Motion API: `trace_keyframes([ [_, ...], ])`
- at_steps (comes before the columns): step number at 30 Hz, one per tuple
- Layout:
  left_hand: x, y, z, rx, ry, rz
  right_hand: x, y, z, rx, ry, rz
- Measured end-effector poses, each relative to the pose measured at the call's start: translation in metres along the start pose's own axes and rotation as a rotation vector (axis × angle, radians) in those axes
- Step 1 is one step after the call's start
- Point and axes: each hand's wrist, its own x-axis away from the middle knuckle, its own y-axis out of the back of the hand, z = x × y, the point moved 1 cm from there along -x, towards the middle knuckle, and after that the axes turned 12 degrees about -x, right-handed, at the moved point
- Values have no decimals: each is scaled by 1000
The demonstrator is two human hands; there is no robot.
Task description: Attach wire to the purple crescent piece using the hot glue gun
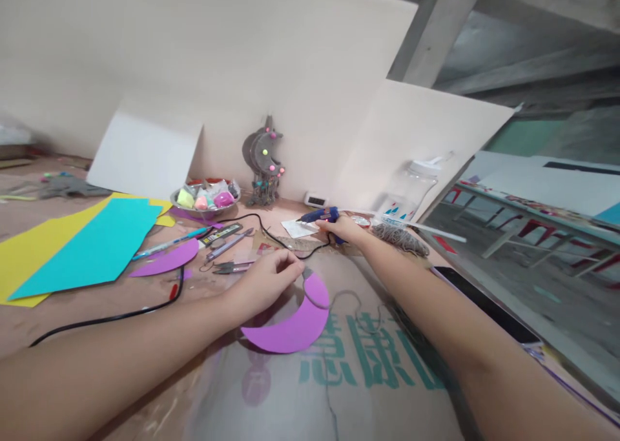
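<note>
My left hand (276,274) is closed, pinching the upper tip of a purple crescent moon (290,328) cut from sheet material. Grey yarn (308,274) is wound round that tip, and a loose strand trails over the plastic sheet beneath. Farther back, my right hand (343,229) is closed round the blue glue gun (322,215), whose nozzle points left above a small white paper (298,227). The fingers on its handle are partly hidden. To the right of this hand lies a ball of grey yarn (401,239).
A finished-looking grey moon ornament (264,160) stands against the white board. Left are a foil bowl of clay (206,199), blue sheet (92,247), utility knife (220,234) and black cord (111,316). Right are a clear jar (409,186) and a phone (487,304) at the table edge.
</note>
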Motion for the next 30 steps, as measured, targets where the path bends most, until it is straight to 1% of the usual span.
trace_keyframes([
  [2, 0, 0, -1, -3, 6, -6, 0, 3, -2, 24, 14, 34],
  [4, 1, 1, -2, -8, 15, -6, 2, 9, -3, 65, 48, 40],
  [6, 1, 2, -3, -12, 21, 5, 7, 16, -4, 126, 88, 17],
  [8, 2, 2, -4, -7, 25, 15, 18, 23, -3, 198, 129, -26],
  [11, 1, 3, -5, -11, 18, 11, 49, 29, 3, 284, 222, -91],
  [14, 0, 3, -3, -28, -10, -10, 91, 28, 17, 301, 322, -82],
  [15, -1, 3, -3, -29, -15, -18, 105, 26, 22, 272, 333, -70],
  [17, -1, 3, -2, -27, -11, -23, 130, 19, 31, 111, 289, -2],
  [20, -1, 3, -2, -3, 16, -11, 156, 6, 38, -234, 168, 202],
  [23, 0, 3, -3, 24, 50, -21, 169, -4, 42, -475, -31, 434],
  [24, 1, 3, -3, 19, 55, -26, 172, -6, 43, -519, -82, 505],
  [25, 1, 3, -3, 8, 57, -29, 173, -7, 45, -534, -106, 550],
  [26, 2, 3, -3, -6, 55, -31, 174, -7, 47, -512, -94, 555],
  [27, 2, 3, -4, -20, 49, -31, 174, -6, 48, -454, -52, 522],
  [30, 2, 4, -4, -68, 15, -30, 174, -1, 51, -163, 148, 295],
])
